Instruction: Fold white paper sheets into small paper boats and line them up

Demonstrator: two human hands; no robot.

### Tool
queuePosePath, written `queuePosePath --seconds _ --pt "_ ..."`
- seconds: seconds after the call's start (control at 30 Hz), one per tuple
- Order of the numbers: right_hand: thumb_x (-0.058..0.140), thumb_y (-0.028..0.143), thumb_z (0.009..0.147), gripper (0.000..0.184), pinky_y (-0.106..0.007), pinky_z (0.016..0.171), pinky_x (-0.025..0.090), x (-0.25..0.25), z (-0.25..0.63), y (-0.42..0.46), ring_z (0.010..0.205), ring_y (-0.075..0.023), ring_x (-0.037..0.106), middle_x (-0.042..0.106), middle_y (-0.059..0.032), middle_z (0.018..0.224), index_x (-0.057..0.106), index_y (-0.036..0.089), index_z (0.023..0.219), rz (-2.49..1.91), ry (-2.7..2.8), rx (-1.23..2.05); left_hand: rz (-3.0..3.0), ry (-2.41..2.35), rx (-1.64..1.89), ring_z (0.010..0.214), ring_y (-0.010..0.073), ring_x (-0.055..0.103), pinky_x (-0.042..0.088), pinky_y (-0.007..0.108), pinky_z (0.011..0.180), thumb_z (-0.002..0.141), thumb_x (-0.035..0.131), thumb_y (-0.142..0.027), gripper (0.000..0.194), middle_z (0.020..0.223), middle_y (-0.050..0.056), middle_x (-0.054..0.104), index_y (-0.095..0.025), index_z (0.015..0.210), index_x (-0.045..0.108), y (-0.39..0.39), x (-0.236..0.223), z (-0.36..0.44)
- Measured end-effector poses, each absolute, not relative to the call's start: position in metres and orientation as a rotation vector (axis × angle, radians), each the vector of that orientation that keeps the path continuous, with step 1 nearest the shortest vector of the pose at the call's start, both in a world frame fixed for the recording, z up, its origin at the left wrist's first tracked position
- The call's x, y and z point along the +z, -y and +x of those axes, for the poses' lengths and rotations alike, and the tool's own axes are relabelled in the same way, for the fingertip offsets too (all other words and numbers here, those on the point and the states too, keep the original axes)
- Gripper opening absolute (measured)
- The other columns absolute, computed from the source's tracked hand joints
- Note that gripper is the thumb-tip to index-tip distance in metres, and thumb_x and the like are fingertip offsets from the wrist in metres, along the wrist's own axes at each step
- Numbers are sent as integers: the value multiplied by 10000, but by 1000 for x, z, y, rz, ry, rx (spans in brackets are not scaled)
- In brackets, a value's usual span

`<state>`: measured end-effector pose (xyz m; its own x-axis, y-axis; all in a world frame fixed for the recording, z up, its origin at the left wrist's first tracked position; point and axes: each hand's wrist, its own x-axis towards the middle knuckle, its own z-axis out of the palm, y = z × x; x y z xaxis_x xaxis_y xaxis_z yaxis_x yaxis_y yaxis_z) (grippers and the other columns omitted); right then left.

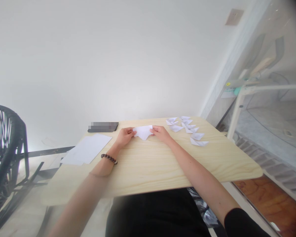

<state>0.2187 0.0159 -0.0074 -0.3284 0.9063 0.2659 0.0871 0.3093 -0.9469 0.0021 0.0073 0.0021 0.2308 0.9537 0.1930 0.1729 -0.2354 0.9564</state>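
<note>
A folded sheet of white paper [143, 132] is held between my two hands just over the middle of the table. Its top edge runs straight, and a pointed flap hangs down at the centre. My left hand [125, 135] pinches its left end, thumb in front. At the right end, my right hand [160, 133] grips it the same way. Several folded paper boats [199, 142] lie in a cluster to the right of my right hand. Left of my left hand, white paper sheets [88, 148] lie loosely stacked.
A dark, flat oblong object [103, 127], partly blurred out, lies at the table's back left. The pale wooden table [148, 164] meets a white wall behind. A dark woven chair [12, 144] stands at the left, and a white metal frame [236, 112] at the right.
</note>
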Motion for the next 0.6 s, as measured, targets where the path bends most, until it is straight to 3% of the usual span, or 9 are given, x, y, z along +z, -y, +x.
queuePosePath --seconds 0.1,0.33,0.6 --pt "545 375 693 384 -294 721 477 -6 218 -14 895 -186 562 619 -52 984 589 153 1004 -934 1653 1161 1611 -1124 1099 710 176 575 432 282 652 623 604 -454 513 798 77 651 -113 1004 569 -3 5 1" --pt "590 360 648 305 -286 704 452 -3 212 -5 797 -184 590 652 -63 858 631 138 852 -969 1738 1095 1719 -1182 1036 682 167 558 415 257 599 550 661 -435 482 790 48 631 -129 915 592 6 11 9" --pt "582 360 639 249 -219 559 416 -4 204 -1 642 -131 548 605 -4 686 597 127 726 -1010 1817 909 1791 -1182 1059 683 160 547 414 251 595 595 621 -412 444 823 53 620 -135 939 581 10 12 16"
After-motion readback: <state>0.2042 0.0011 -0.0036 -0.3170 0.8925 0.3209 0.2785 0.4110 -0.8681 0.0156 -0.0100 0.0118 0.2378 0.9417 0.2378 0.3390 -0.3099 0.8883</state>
